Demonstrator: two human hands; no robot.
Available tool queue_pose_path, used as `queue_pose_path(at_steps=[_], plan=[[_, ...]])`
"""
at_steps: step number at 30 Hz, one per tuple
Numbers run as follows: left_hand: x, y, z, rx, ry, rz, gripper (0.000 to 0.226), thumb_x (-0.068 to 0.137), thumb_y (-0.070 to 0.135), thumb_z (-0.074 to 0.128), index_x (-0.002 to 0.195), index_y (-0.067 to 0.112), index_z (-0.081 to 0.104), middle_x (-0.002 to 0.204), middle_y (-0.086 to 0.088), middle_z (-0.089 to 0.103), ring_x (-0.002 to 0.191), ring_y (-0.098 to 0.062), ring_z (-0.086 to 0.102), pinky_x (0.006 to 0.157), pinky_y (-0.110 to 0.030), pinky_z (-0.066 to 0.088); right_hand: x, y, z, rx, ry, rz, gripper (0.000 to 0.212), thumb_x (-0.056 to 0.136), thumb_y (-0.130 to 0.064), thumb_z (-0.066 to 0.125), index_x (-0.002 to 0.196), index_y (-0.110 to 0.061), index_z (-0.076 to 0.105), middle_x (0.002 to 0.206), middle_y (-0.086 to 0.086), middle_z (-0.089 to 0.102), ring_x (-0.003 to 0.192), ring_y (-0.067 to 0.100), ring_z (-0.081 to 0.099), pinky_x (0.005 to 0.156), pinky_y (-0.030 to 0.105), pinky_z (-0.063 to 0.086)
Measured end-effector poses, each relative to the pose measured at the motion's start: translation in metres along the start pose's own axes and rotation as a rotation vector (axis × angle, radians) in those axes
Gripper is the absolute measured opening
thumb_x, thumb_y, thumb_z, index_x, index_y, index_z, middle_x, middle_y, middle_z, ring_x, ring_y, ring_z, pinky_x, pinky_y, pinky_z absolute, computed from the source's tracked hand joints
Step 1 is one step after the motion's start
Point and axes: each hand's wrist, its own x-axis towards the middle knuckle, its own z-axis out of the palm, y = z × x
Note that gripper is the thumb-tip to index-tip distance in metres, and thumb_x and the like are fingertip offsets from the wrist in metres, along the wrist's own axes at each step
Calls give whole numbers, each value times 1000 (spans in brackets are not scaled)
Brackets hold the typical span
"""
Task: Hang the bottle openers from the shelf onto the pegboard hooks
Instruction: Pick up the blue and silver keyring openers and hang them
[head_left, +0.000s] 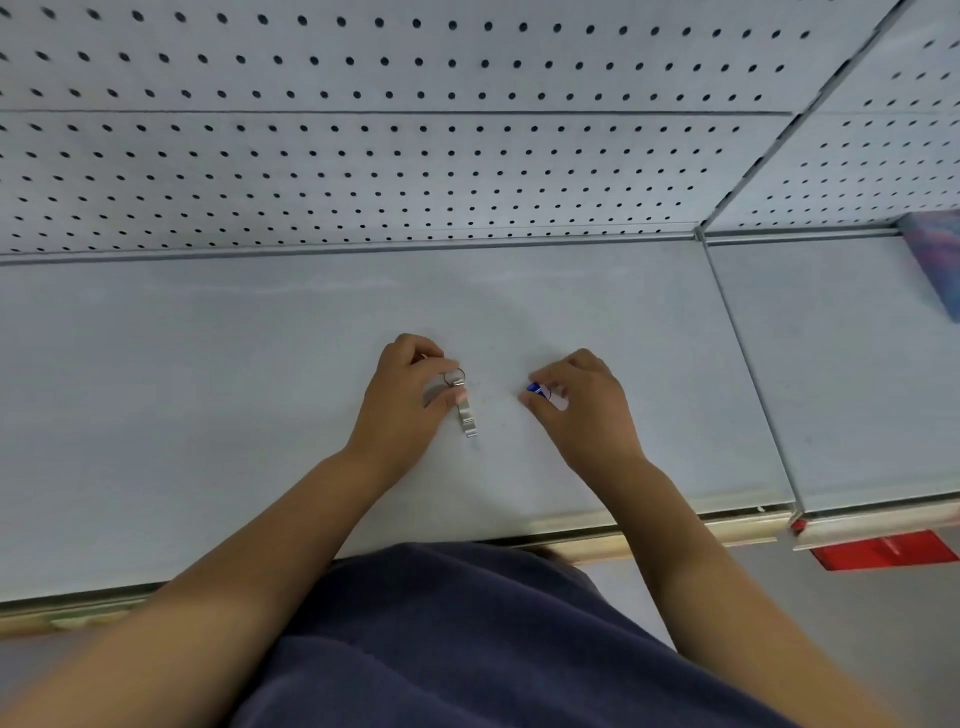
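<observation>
Pastel box (932, 260): pink, blue and violet swirls, lying at 3 o'clock on the neighbouring bay's deck, cut off by the frame edge. Red plastic piece (878, 550): flat, at 4 o'clock, below the front lip of that bay. Navy garment (467, 639): dark blue fabric, filling 6 o'clock. Grey floor (857, 623): bare, at 5 o'clock.
</observation>
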Motion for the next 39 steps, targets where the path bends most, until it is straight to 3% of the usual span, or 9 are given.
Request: queue_pose_path(at_steps=[3,6,10,14,17,21,27,36,39], plan=[[3,-2,-2,-2,-31,-17,22,89,19,75,109,14,68,112,10,47,106,-8,46,87,-7,34,-3,0,-2,73,3,26,12,89,-24,76,99,-18,72,95,-3,64,85,13,62,80,23,52],[6,2,-6,-32,-71,-72,21,86,17,77,102,16,63,105,11,47,99,-9,48,84,-15,38,-6,-3,-11,233,-33,130,7,88,-22,76,94,-21,72,87,-7,69,77,5,65,69,10,48],[1,7,-15,-114,-74,-178,15,86,17,77,92,19,64,90,10,63,84,-9,60,76,-19,48,-14,-10,-19,321,-37,171,9,86,-25,79,93,-21,76,82,-9,72,74,4,67,61,5,46],[-9,11,-25,-219,-51,-238,5,88,17,76,89,19,72,84,10,70,74,0,61,67,-7,45,-24,-22,-22,339,-28,141,9,86,-24,79,95,-21,79,87,-8,74,80,8,69,71,13,51],[-21,16,-41,-359,-2,-281,4,88,14,76,86,17,76,82,6,75,75,-5,65,68,-10,48,-33,-34,-25,419,-20,91,12,88,-17,76,99,-18,80,91,-7,75,85,11,71,79,20,56],[-45,25,-79,-465,32,-300,5,89,14,75,87,17,78,83,5,77,78,-3,69,70,-7,50,-48,-63,-32,500,-16,-26,17,90,-5,72,103,-14,78,88,-9,75,78,0,71,74,12,54],[-75,28,-146,-555,128,-314,8,89,15,75,87,23,78,85,7,78,88,-14,72,83,-23,53,-64,-130,-31,694,-23,-86,24,87,1,73,98,-21,74,70,-9,75,61,6,68,66,14,54],[-124,11,-252,-505,-12,-286,14,94,32,67,103,34,78,95,22,76,91,10,66,75,-10,46,-94,-243,1,930,-59,-230,15,81,5,74,88,-7,77,78,0,77,70,15,71,73,23,57],[-140,1,-278,-542,-40,-290,15,95,36,65,97,31,79,88,11,77,73,7,63,75,-19,48,-105,-276,20,933,-91,-257,9,79,4,77,86,-1,78,86,8,76,79,19,72,78,24,56]])
